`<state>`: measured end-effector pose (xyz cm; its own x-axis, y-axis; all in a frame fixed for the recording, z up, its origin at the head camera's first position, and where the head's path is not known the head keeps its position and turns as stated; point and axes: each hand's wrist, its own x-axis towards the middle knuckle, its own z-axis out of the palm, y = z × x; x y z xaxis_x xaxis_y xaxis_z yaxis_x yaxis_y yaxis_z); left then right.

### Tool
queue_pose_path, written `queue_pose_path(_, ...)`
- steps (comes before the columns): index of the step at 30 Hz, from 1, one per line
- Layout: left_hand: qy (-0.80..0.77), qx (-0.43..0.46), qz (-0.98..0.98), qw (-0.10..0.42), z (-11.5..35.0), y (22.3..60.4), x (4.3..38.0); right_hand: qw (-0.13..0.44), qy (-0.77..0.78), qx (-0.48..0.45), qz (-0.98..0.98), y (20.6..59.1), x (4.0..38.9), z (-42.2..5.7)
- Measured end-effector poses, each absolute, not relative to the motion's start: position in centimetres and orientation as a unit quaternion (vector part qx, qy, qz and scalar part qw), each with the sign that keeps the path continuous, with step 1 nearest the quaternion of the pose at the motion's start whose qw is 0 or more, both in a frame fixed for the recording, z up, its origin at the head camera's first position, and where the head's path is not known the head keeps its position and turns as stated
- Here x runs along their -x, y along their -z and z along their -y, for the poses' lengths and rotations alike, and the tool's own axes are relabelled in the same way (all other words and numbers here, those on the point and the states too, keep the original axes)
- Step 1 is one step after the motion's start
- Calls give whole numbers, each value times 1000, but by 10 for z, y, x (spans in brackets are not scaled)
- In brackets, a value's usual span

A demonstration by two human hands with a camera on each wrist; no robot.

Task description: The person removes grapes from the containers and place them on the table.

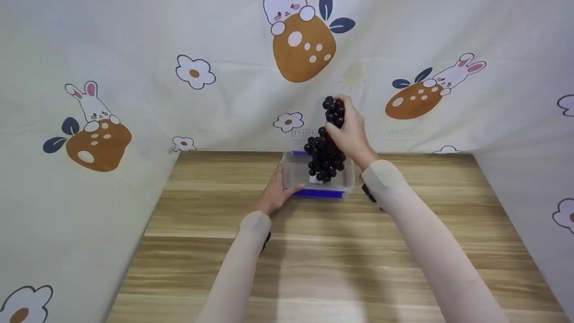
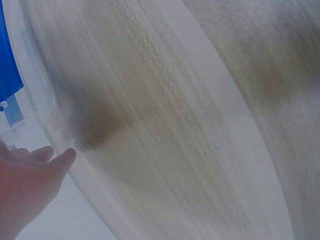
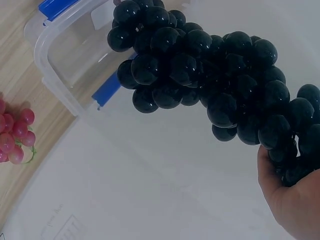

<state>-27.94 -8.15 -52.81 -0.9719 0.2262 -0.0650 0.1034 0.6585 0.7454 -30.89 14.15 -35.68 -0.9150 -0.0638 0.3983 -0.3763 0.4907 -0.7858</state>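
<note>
In the head view, a bunch of black grapes [image 1: 323,159] hangs from my right hand [image 1: 352,132], whose fingers and thumb grip its upper part. Its lower end is over a clear plastic container [image 1: 296,172] with blue latches, at the table's far edge. Whether the grapes touch the container's inside, I cannot tell. My left hand [image 1: 275,194] rests against the container's left side, fingers along the wall and thumb near the front latch [image 1: 320,194]. In the left wrist view, that hand's extended fingers [image 2: 62,160] show beside the clear wall.
A bunch of red grapes [image 3: 15,131] lies on the wooden table beyond the container in the right wrist view. Pale fabric printed with rabbits and flowers [image 1: 237,103] rises behind the wooden table [image 1: 215,215] and along both sides.
</note>
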Motion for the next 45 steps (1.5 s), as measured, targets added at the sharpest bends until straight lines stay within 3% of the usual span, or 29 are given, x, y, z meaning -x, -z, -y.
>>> queue_pose_path(18,-414,-100,-902,69,83,528,279,197,-466,-144,850,348,309,-144)
queue_pose_path(26,-433,-105,-893,61,85,546,288,203,-473,-145,845,341,308,-146)
queue_pose_path(45,-406,-83,-906,80,81,527,278,201,-474,-138,846,330,299,-150)
